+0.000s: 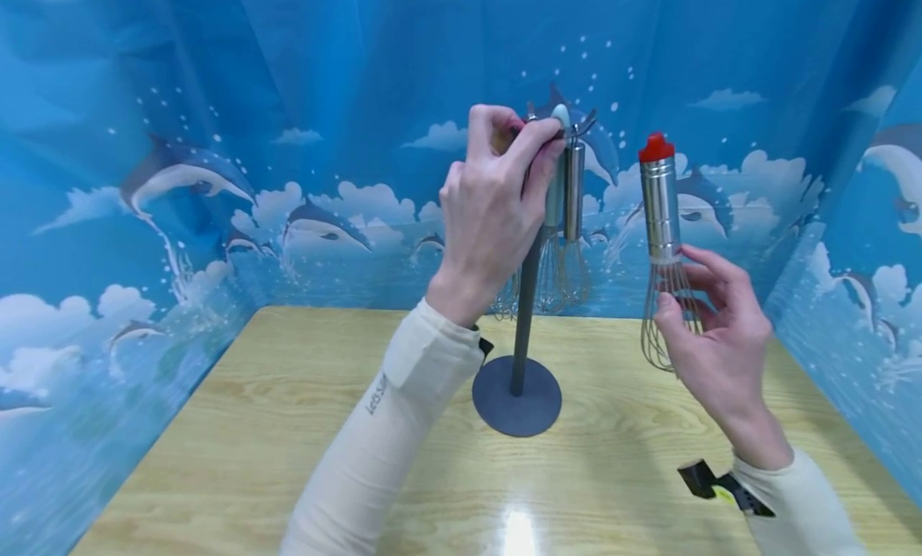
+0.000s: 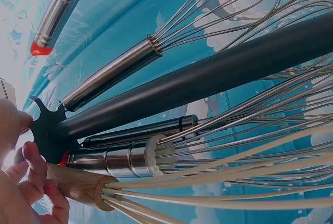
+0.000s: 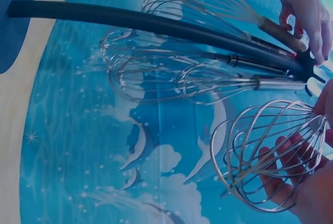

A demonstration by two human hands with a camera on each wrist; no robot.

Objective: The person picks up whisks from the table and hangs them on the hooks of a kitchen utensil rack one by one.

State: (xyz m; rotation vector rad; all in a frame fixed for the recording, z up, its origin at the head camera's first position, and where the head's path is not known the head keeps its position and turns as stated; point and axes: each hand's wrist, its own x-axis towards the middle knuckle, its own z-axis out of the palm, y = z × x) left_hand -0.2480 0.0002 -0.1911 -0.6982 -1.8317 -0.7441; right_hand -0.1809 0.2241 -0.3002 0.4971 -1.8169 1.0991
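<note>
My right hand [image 1: 727,340] grips a steel whisk [image 1: 659,212] by its wires, the red-tipped handle pointing up. In the right wrist view, my fingers curl around the wire loops [image 3: 270,153]. My left hand [image 1: 497,196] is at the top of a dark whisk stand [image 1: 529,316], its fingers pinching the hooked top plate [image 2: 48,130]. Several whisks hang from the stand. A wooden-handled whisk [image 2: 78,182] hangs right beside my left fingers, next to a red-topped steel one [image 2: 109,160]. A slim steel-handled whisk [image 1: 574,192] hangs on the stand's right side.
The stand's round base [image 1: 517,416] sits on a wood-grain table [image 1: 302,428]. Behind and at both sides hangs a blue curtain [image 1: 346,76] printed with dolphins and clouds. The held whisk is to the right of the hanging ones, apart from them.
</note>
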